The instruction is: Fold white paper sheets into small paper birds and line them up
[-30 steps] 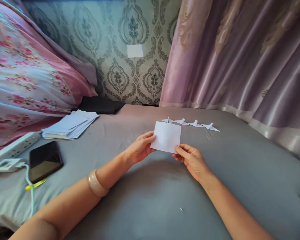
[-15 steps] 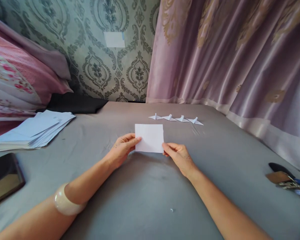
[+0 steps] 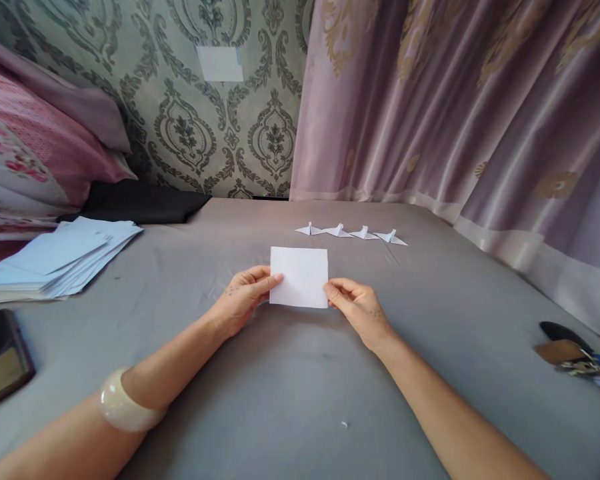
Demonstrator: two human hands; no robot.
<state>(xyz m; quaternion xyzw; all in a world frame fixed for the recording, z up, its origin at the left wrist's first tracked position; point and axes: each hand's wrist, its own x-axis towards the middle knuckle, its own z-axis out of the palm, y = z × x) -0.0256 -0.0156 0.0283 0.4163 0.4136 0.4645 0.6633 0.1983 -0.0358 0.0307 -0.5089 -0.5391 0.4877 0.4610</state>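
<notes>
Between my two hands is a small rectangular piece of white paper (image 3: 300,277), held up over the grey cloth surface (image 3: 260,407). My left hand (image 3: 247,297) pinches its left edge, thumb on the front and fingers behind. The lower right edge is pinched by my right hand (image 3: 356,307), between thumb and fingertips. The fingers behind the sheet are partly hidden. Beyond the paper, several folded white paper birds (image 3: 339,231) stand in a row, close together.
On the left lie a stack of white paper sheets (image 3: 55,260), a black folded item (image 3: 140,201) and a phone (image 3: 3,357). Keys with a brown tag (image 3: 563,352) rest at the right. A tiny white scrap (image 3: 345,425) lies in front. Curtains (image 3: 380,120) hang behind.
The view has shifted slightly, so the stack and phone sit a little farther left. Both hands keep the same pinch on the paper, which is nearly unmoved.
</notes>
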